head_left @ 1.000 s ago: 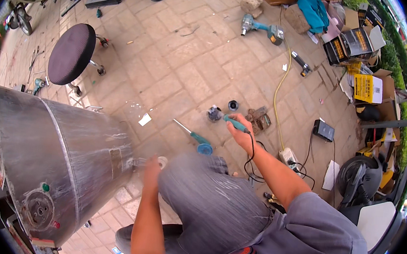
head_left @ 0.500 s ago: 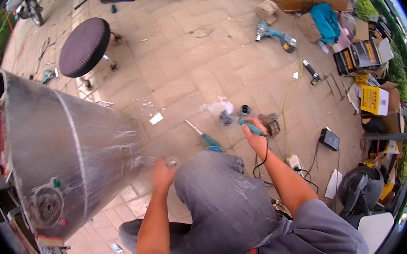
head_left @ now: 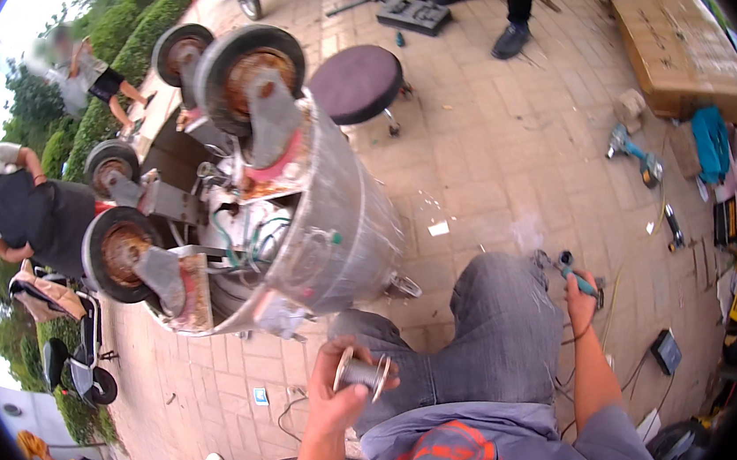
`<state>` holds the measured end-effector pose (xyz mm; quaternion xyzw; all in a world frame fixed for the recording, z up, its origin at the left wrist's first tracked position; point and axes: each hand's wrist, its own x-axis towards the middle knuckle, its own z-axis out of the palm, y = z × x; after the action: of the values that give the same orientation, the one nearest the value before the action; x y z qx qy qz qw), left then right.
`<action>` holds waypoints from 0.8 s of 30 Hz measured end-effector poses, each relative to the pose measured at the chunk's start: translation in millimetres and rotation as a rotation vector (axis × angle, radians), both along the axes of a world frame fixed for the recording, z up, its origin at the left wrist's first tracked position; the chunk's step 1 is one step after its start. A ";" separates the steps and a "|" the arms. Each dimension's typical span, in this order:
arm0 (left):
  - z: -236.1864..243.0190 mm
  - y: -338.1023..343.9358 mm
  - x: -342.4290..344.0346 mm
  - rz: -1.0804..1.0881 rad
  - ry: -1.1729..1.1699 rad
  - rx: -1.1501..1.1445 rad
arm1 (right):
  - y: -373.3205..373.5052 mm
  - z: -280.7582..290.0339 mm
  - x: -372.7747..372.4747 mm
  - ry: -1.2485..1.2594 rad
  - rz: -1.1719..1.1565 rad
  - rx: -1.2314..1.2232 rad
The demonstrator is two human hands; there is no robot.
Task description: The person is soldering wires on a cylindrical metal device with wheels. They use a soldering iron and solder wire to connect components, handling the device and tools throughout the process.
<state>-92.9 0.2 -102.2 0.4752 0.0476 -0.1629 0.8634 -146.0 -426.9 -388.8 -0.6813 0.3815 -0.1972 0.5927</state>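
Note:
My left hand (head_left: pixel 329 404) is wrapped round a spool of solder wire (head_left: pixel 362 375), held above my lap. To the right, my right hand (head_left: pixel 587 306) grips the teal handle of a corded soldering iron (head_left: pixel 580 282). Its front end points at a small dark pot (head_left: pixel 544 259), where pale smoke rises; the exact tip is unclear. A small round black tin (head_left: pixel 566 258) stands beside it. At the left a large metal drum-shaped machine (head_left: pixel 347 219) lies on its side. Coloured wires (head_left: pixel 270 236) show inside its open base, among rusty caster wheels (head_left: pixel 254 86).
A round stool (head_left: pixel 356 84) stands behind the machine. Beyond my right hand lie a cordless power tool (head_left: pixel 635 155), a black power adapter (head_left: pixel 666 351) and cables. A large cardboard box (head_left: pixel 683 52) sits far right. People stand at the left and far side; a scooter (head_left: pixel 81 353) is parked left.
The view has swung left, bringing the machine's wheeled base into sight. My left hand has come back from near the machine's narrow end, with the spool now visible. My right hand keeps the iron.

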 end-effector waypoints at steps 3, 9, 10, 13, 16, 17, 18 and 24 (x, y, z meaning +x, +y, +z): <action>22.9 9.3 -18.0 0.070 -0.097 -0.083 | -10.5 54.9 -0.5 -0.070 0.031 -0.048; 91.0 25.6 6.1 0.246 -0.581 0.013 | -25.4 200.2 4.5 -0.438 0.117 -0.078; 102.3 28.3 16.7 0.305 -0.644 0.111 | -25.8 222.5 7.1 -0.535 0.172 -0.061; 125.6 30.1 52.0 0.426 -0.741 0.154 | 31.9 307.8 32.9 -0.777 0.427 0.099; 127.5 43.4 94.3 0.362 -0.812 0.407 | 100.5 360.1 59.6 -0.820 0.521 0.148; 122.9 50.0 104.7 0.405 -0.822 0.555 | 114.6 369.6 67.6 -0.810 0.627 0.125; 121.0 39.1 115.0 0.384 -0.791 0.491 | 122.3 378.8 70.7 -0.779 0.703 0.076; 113.5 24.3 123.3 0.420 -0.783 0.610 | 177.2 400.2 113.8 -0.649 0.781 0.316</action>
<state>30.3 24.5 11.3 0.7097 -0.1387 0.2238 0.6535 -32.1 -249.7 11.4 -0.5790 -0.0785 -0.1027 0.8050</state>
